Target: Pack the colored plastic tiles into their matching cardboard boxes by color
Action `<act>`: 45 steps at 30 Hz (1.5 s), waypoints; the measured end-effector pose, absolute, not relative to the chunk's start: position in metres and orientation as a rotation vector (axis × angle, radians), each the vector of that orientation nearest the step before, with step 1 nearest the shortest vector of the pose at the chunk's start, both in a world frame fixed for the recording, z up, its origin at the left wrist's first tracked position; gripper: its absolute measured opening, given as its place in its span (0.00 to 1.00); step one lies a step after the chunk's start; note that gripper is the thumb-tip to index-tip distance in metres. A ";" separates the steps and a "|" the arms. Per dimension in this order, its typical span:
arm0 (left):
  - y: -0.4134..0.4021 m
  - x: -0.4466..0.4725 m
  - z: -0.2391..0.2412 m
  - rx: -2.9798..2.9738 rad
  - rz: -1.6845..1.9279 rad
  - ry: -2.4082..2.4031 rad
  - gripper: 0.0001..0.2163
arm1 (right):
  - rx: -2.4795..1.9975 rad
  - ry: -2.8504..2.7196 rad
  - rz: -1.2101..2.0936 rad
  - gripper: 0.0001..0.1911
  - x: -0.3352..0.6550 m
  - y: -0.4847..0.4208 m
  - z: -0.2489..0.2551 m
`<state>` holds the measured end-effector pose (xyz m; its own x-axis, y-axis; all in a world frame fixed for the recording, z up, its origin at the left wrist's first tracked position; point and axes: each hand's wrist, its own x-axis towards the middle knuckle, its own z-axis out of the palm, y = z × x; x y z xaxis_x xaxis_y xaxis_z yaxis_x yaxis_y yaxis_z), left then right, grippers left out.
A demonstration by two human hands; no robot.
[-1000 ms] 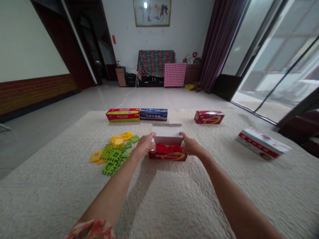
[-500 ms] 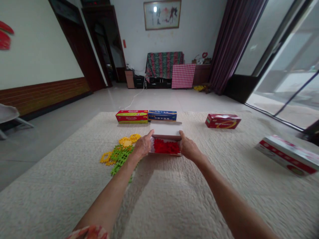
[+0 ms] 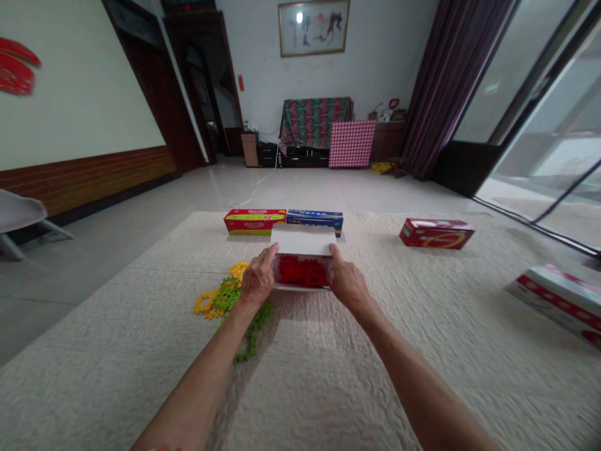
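Note:
Between my hands is a small cardboard box (image 3: pixel 303 240), its white inner flap raised at the back. Inside lie red plastic pieces (image 3: pixel 303 270), too blurred to tell apart. My left hand (image 3: pixel 260 275) grips the box's left side, thumb up by the flap. At the right side, my right hand (image 3: pixel 348 279) holds it in the same way. Yellow plastic pieces (image 3: pixel 205 304) and green lattice-like plastic pieces (image 3: pixel 228 294) lie on the mat, partly hidden behind my left hand and forearm.
Beyond the open box stand a red-and-yellow box (image 3: pixel 256 222) and a blue box (image 3: pixel 315 220), end to end. A dark red box (image 3: pixel 436 233) and a white-and-red box (image 3: pixel 561 300) rest on the right of the pale textured mat (image 3: pixel 117 351). A chair (image 3: pixel 23 216) is far left.
The open box has shifted slightly left with both hands, relative to the boxes behind it. My left hand now covers more of the yellow and green pieces. The camera view has turned a little left.

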<state>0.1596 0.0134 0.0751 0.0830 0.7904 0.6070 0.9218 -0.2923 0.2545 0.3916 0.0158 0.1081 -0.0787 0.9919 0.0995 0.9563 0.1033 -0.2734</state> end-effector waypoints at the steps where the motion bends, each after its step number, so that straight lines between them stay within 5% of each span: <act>1: 0.009 0.154 0.075 -2.137 -1.008 -1.721 0.24 | -1.902 -2.124 0.207 0.35 0.389 0.012 0.103; 9: 0.026 0.108 0.062 -1.870 -1.029 -1.744 0.24 | -1.588 -2.068 0.162 0.34 0.346 0.047 0.079; 30: 0.087 0.054 0.060 -1.885 -1.000 -1.745 0.23 | -1.587 -2.189 0.163 0.36 0.293 0.116 0.074; 45: 0.008 0.230 0.138 -2.442 -0.547 -1.956 0.26 | -1.972 -2.261 0.157 0.35 0.486 0.005 0.143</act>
